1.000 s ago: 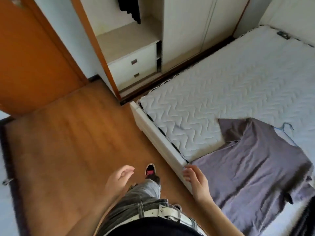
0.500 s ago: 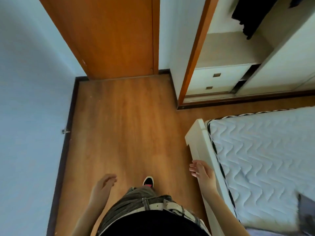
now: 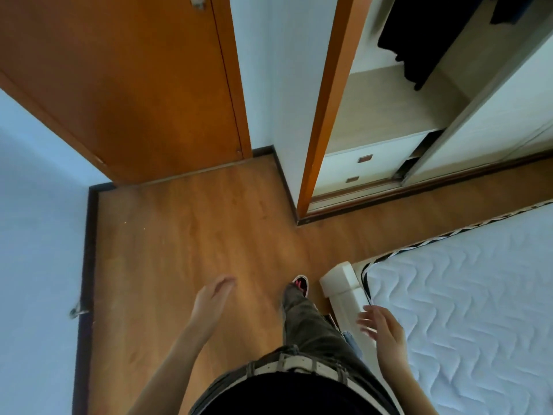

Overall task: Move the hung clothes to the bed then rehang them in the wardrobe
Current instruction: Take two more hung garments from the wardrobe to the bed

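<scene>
A black garment (image 3: pixel 419 43) hangs inside the open wardrobe (image 3: pixel 389 115) at the top right, above a shelf and two white drawers (image 3: pixel 365 167). A second dark piece (image 3: pixel 508 10) shows at the top edge. The bed (image 3: pixel 463 310) with its white quilted mattress fills the lower right. My left hand (image 3: pixel 211 298) hangs over the wooden floor, fingers apart, holding nothing. My right hand (image 3: pixel 384 327) hovers beside the bed's corner, also empty with fingers spread. The grey shirt on the bed is out of view.
An orange wooden door (image 3: pixel 134 85) stands at the upper left, with a door stop (image 3: pixel 78 311) low on the left wall. The wardrobe's orange frame edge (image 3: pixel 323 115) rises at centre. My foot (image 3: pixel 300 286) is on the wooden floor (image 3: pixel 194 235) near the bed's white corner post (image 3: pixel 339 278).
My view has swung left, from the bed with the grey shirt toward the door and the wardrobe. I have stepped forward past the bed corner; both hands stay empty.
</scene>
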Demonstrator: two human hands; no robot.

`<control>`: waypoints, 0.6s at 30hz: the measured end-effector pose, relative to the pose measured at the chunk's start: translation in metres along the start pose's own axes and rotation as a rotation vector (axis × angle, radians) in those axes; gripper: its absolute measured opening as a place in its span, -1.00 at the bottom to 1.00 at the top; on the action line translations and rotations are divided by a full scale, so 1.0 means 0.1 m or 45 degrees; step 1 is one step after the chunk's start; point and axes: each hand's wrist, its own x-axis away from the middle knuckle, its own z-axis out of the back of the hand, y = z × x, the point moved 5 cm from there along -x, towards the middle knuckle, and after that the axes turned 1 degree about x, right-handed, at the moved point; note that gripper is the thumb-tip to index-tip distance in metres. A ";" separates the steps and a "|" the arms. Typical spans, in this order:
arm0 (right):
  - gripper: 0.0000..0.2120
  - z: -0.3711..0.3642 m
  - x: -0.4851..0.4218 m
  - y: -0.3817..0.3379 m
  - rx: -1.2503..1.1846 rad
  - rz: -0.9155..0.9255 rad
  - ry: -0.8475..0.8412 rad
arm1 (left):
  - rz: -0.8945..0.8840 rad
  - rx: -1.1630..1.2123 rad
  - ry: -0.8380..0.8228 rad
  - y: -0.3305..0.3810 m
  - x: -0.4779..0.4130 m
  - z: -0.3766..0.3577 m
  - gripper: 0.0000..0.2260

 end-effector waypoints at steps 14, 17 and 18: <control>-0.74 -0.71 -2.22 -2.15 -0.039 0.157 0.027 | 0.056 0.020 0.024 1.42 -1.87 0.30 -0.79; -0.74 -0.74 -2.45 -2.25 -0.083 0.122 0.140 | 0.067 -0.087 -0.148 1.73 -2.32 0.24 -0.80; -0.74 -0.71 -2.48 -2.27 -0.118 0.109 0.191 | 0.040 -0.128 -0.201 1.85 -2.47 0.18 -0.81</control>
